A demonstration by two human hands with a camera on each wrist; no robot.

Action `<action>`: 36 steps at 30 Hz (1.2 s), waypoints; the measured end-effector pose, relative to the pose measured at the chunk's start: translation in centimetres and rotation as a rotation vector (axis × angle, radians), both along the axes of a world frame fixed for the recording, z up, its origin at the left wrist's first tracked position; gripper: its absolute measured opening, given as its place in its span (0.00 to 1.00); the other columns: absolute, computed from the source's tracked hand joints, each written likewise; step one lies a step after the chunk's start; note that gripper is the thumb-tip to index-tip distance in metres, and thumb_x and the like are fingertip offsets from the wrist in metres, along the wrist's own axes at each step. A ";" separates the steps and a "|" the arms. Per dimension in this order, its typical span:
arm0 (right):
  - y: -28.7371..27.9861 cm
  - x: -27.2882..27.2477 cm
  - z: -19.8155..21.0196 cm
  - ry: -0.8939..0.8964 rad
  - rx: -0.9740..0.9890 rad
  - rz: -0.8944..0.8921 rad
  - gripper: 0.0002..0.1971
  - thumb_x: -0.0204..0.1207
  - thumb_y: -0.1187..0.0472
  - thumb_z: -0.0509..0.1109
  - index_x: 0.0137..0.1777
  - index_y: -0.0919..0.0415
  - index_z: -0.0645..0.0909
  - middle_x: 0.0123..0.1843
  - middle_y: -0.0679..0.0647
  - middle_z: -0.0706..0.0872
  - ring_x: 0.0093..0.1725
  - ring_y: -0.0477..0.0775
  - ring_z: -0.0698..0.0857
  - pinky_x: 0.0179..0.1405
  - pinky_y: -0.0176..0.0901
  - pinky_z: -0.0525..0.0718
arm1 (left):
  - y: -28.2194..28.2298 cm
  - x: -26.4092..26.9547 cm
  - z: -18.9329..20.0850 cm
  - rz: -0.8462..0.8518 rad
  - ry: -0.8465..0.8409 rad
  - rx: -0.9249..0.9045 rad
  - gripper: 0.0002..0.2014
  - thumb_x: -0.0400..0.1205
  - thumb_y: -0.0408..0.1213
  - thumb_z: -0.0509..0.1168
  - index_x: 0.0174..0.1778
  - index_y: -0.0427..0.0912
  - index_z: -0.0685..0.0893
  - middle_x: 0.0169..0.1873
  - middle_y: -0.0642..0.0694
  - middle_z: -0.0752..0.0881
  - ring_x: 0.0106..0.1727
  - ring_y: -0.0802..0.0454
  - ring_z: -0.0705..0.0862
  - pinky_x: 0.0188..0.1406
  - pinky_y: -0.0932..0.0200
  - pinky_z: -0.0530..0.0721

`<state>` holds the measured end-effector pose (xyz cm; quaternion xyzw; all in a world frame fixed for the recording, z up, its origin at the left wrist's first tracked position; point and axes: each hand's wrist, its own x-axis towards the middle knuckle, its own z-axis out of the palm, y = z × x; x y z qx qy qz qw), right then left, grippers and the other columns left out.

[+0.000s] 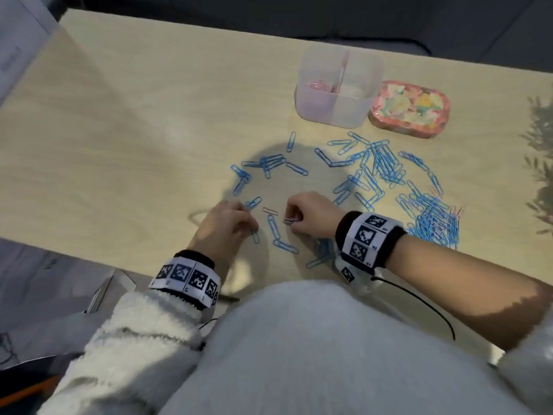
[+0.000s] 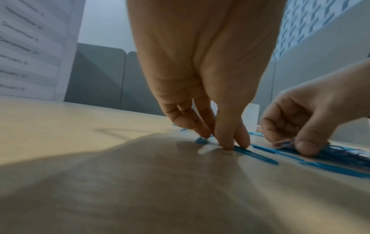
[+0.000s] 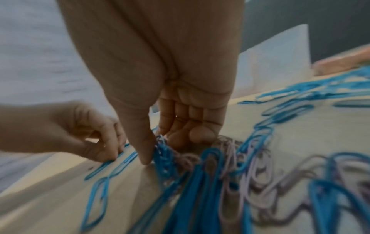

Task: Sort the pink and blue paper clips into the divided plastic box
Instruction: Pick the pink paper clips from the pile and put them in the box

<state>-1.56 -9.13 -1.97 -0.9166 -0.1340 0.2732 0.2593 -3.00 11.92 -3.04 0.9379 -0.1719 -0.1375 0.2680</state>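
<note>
The clear divided plastic box point(image 1: 338, 112) stands at the back of the table, with pink clips point(image 1: 317, 84) in its left compartment. Blue paper clips point(image 1: 380, 163) lie scattered across the table, heaped thickest at the right point(image 1: 434, 223), where a few pink ones are mixed in. My right hand point(image 1: 291, 218) pinches a small bunch of pink clips point(image 2: 284, 142) low over the table, thumb down point(image 3: 146, 150). My left hand point(image 1: 251, 227) has thumb and fingertips point(image 2: 226, 142) closed on the end of a blue clip point(image 3: 104, 164) lying flat. One pink clip point(image 1: 270, 211) lies between the hands.
A pink floral tin point(image 1: 410, 109) sits right of the box. The light wooden table point(image 1: 134, 130) ends in a front edge close to my body. Paper sheets point(image 2: 30, 47) stand at the left. A cable point(image 1: 419, 304) trails from the right wristband.
</note>
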 end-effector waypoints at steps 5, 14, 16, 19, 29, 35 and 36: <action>-2.3 1.0 0.4 0.045 0.160 -0.144 0.07 0.71 0.65 0.72 0.48 0.64 0.87 0.42 0.55 0.86 0.41 0.49 0.80 0.44 0.36 0.74 | 0.7 0.7 0.0 0.109 -0.052 0.046 0.07 0.72 0.31 0.70 0.36 0.48 0.90 0.43 0.51 0.85 0.49 0.49 0.76 0.52 0.53 0.76; -5.4 2.3 0.7 0.208 0.365 -0.397 0.07 0.74 0.67 0.71 0.51 0.65 0.86 0.36 0.51 0.85 0.34 0.46 0.80 0.34 0.32 0.78 | -2.5 1.8 0.4 -0.045 -0.114 0.060 0.11 0.75 0.44 0.62 0.45 0.46 0.87 0.43 0.47 0.84 0.47 0.45 0.78 0.48 0.55 0.71; -5.8 2.6 0.7 0.209 0.385 -0.433 0.03 0.73 0.66 0.73 0.45 0.63 0.85 0.33 0.52 0.83 0.32 0.48 0.80 0.30 0.31 0.78 | -3.1 2.5 0.2 -0.086 -0.124 0.099 0.08 0.75 0.40 0.64 0.44 0.45 0.87 0.44 0.45 0.84 0.47 0.42 0.79 0.47 0.53 0.71; -6.2 2.9 0.8 0.187 0.354 -0.434 0.01 0.73 0.67 0.72 0.43 0.62 0.84 0.30 0.51 0.83 0.27 0.42 0.80 0.26 0.28 0.77 | -4.1 3.3 0.3 -0.133 -0.108 0.154 0.05 0.77 0.37 0.67 0.44 0.41 0.86 0.46 0.41 0.83 0.51 0.41 0.79 0.52 0.50 0.73; -7.3 4.1 0.8 0.124 0.431 -0.690 0.09 0.78 0.73 0.61 0.54 0.71 0.80 0.34 0.57 0.86 0.18 0.39 0.81 0.20 0.32 0.80 | -6.2 4.0 1.4 0.019 0.163 -0.156 0.09 0.82 0.29 0.56 0.55 0.41 0.76 0.37 0.50 0.80 0.39 0.60 0.80 0.43 0.63 0.75; -7.8 4.1 0.9 -0.157 0.362 -0.721 0.14 0.76 0.72 0.52 0.49 0.63 0.78 0.32 0.56 0.83 0.28 0.46 0.80 0.24 0.28 0.77 | -7.6 4.2 2.3 0.141 0.472 -0.305 0.12 0.82 0.30 0.57 0.34 0.44 0.77 0.29 0.49 0.76 0.29 0.61 0.76 0.32 0.69 0.73; -7.5 3.9 1.1 -0.128 0.356 -0.700 0.14 0.76 0.72 0.51 0.47 0.62 0.78 0.31 0.56 0.81 0.26 0.46 0.79 0.20 0.26 0.75 | -7.6 4.0 2.2 0.121 0.475 -0.289 0.11 0.82 0.35 0.60 0.32 0.45 0.76 0.29 0.48 0.76 0.30 0.57 0.76 0.34 0.65 0.74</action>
